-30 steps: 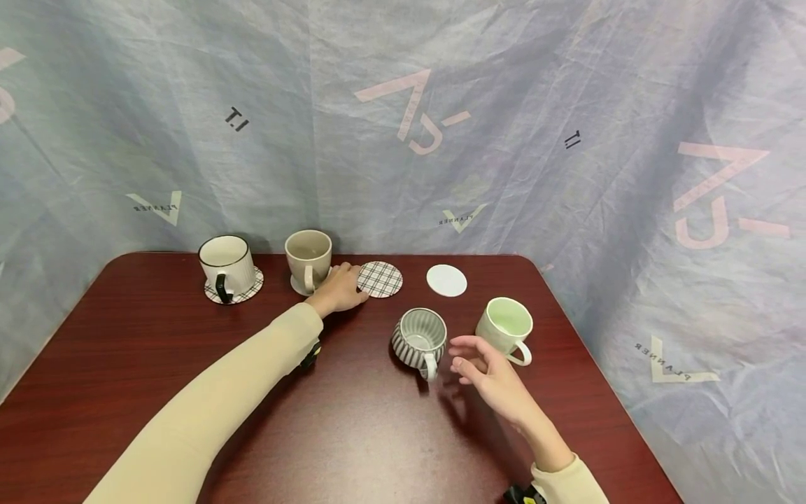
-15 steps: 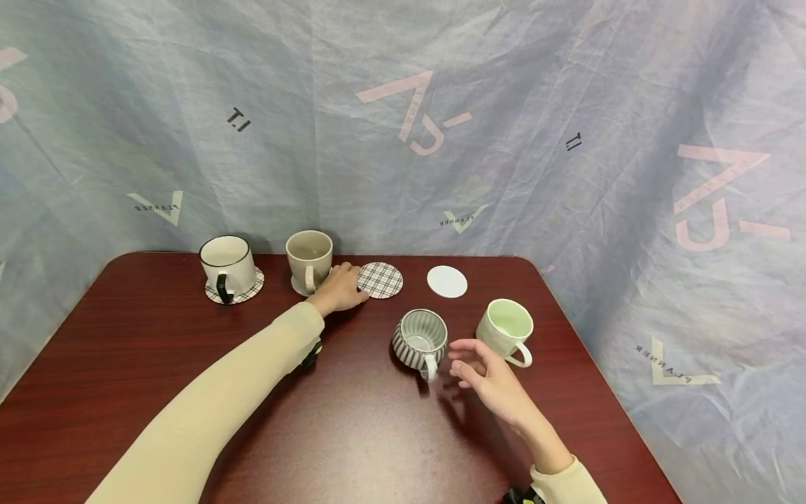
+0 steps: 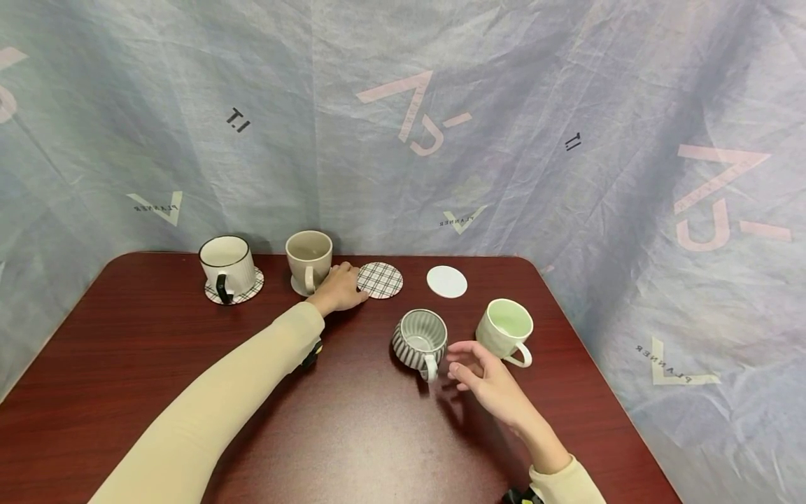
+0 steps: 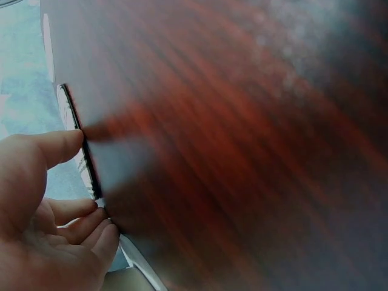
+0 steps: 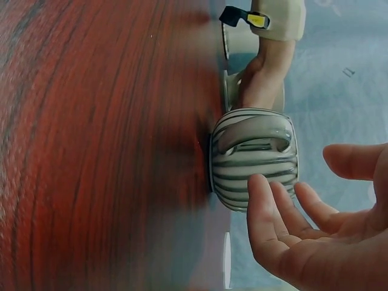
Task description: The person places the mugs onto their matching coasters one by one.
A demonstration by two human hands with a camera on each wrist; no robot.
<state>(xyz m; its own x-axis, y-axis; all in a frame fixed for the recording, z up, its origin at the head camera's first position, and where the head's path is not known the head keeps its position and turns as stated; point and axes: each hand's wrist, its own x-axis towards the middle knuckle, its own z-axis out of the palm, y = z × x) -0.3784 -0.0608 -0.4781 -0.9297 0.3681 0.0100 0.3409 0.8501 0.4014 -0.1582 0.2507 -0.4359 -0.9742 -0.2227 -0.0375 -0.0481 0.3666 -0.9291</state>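
My left hand [image 3: 342, 288] lies at the left side of a round plaid coaster [image 3: 381, 280], flat on the table. Its thumb touches the near edge and its bent fingers meet the left edge, holding the coaster [image 4: 86, 163] between them. My right hand [image 3: 493, 383] hovers with loosely bent fingers and nothing in it, just right of a grey-and-white striped mug [image 3: 412, 347]. In the right wrist view the fingertips overlap this mug [image 5: 248, 163], whose handle points toward me. A pale green mug [image 3: 500, 337] stands behind the right hand.
A white ribbed mug [image 3: 233, 269] with black handle stands on another plaid coaster [image 3: 257, 283] at back left. A beige mug [image 3: 308, 253] on a coaster is close by my left hand. A white round coaster [image 3: 447, 281] lies back right. Cloth [image 3: 504, 105] hangs behind the table [image 3: 352, 420].
My right hand has shifted very slightly toward me. The left hand, coasters and mugs stay where they were.
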